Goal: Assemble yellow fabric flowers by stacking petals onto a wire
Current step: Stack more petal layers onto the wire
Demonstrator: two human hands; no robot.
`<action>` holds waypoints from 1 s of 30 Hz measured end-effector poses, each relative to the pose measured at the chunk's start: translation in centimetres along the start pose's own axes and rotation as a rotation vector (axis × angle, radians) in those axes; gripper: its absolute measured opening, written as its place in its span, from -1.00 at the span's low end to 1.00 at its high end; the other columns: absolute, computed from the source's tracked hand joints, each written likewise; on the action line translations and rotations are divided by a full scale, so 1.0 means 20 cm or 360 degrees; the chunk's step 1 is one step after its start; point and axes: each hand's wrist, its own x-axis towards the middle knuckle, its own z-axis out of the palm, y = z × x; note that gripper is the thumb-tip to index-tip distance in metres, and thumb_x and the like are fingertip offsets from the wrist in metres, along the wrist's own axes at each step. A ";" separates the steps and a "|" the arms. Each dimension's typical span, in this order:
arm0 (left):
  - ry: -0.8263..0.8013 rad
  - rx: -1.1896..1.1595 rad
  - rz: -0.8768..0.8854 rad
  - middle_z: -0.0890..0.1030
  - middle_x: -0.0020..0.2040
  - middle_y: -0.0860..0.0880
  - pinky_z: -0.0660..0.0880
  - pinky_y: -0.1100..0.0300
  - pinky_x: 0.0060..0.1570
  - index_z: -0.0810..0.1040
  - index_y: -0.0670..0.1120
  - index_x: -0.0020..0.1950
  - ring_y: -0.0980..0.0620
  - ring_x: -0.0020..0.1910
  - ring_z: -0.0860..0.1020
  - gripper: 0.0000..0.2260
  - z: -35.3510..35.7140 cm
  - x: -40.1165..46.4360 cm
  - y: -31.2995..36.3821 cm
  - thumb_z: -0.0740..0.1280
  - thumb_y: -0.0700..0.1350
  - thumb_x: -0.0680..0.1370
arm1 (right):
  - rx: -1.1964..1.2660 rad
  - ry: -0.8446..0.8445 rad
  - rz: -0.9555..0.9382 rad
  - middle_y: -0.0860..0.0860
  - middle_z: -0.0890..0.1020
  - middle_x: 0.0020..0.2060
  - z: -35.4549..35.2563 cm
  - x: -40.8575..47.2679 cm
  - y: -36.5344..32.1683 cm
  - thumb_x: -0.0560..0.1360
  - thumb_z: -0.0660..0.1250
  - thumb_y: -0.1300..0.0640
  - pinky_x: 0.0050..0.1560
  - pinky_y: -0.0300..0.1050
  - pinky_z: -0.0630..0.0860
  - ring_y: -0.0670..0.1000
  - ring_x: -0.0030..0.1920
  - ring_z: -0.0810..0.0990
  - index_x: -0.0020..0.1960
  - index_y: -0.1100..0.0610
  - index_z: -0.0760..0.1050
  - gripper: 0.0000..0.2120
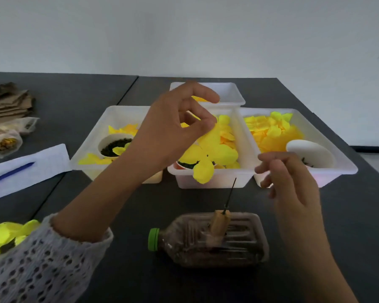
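Bottom centre: brown bottle (208, 239) on its side, green cap left, wooden-handled wire spike (229, 196) standing up from it. Right hand (293, 182) centre right, blurred, fingers loosely curled, cannot tell whether it holds anything. Left hand (173, 130) mid-frame, thumb and forefinger pinching yellow petal piece (206, 158) over middle tray (212, 182). Petal-filled trays flank it. Finished yellow flowers (7, 235) lower left.

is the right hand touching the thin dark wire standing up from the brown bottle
Apart. The head view shows dark table between the right hand and the thin dark wire standing on the brown plastic bottle.
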 end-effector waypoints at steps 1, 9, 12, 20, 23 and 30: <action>-0.0029 -0.0055 -0.0008 0.69 -0.20 0.08 0.50 0.31 -0.27 0.57 0.02 0.12 0.15 -0.28 0.59 -0.77 0.02 -0.01 0.02 0.41 -0.23 0.51 | -0.0033 -0.0094 -0.0022 -0.08 0.58 -0.18 0.03 0.01 -0.05 0.45 0.18 -0.20 -0.30 -0.31 0.42 -0.10 -0.21 0.51 0.03 -0.03 0.53 -0.67; -0.0122 -0.0383 -0.0095 0.67 -0.16 0.03 0.47 0.32 -0.33 0.57 -0.02 0.14 0.18 -0.33 0.55 -0.77 0.10 -0.06 0.07 0.40 -0.16 0.49 | -0.0027 -0.0384 -0.0035 0.00 0.57 -0.32 0.05 0.03 -0.13 0.50 0.37 0.18 -0.34 -0.18 0.42 -0.03 -0.34 0.46 -0.23 -0.01 0.53 -0.84; -0.0280 -0.0307 -0.0189 0.65 -0.02 0.06 0.52 0.30 -0.25 0.54 0.03 0.21 0.19 -0.20 0.60 -0.69 0.08 -0.09 0.04 0.42 -0.03 0.47 | 0.0076 -0.0340 0.0006 -0.09 0.54 -0.37 0.04 0.04 -0.13 0.51 0.38 0.19 -0.37 -0.36 0.37 -0.17 -0.38 0.42 -0.25 -0.02 0.53 -0.81; -0.0367 -0.0502 -0.0458 0.59 -0.08 0.03 0.54 0.27 -0.19 0.55 -0.02 0.25 0.11 -0.16 0.62 -0.59 0.08 -0.14 0.00 0.46 -0.11 0.41 | 0.0075 -0.0384 0.0030 0.17 0.46 -0.45 0.07 0.01 -0.14 0.46 0.34 0.02 -0.44 -0.30 0.36 -0.11 -0.45 0.38 -0.31 0.18 0.52 -0.74; -0.0421 -0.0461 -0.0426 0.62 -0.04 -0.07 0.53 0.28 -0.18 0.60 -0.02 0.19 0.07 -0.13 0.63 -0.70 0.07 -0.15 0.01 0.46 -0.17 0.47 | 0.0016 -0.0355 0.0003 0.17 0.50 -0.44 0.07 0.00 -0.16 0.45 0.33 -0.02 -0.41 -0.23 0.39 -0.01 -0.43 0.42 -0.34 0.11 0.54 -0.73; -0.0124 0.0075 -0.0174 0.62 -0.27 -0.09 0.56 0.04 -0.26 0.63 0.06 -0.20 -0.13 -0.25 0.59 -0.89 0.11 -0.18 0.03 0.49 -0.12 0.47 | -0.0153 -0.0270 -0.0031 0.11 0.54 -0.38 0.05 -0.03 -0.16 0.52 0.32 0.02 -0.27 -0.10 0.49 0.09 -0.29 0.49 -0.32 0.08 0.52 -0.73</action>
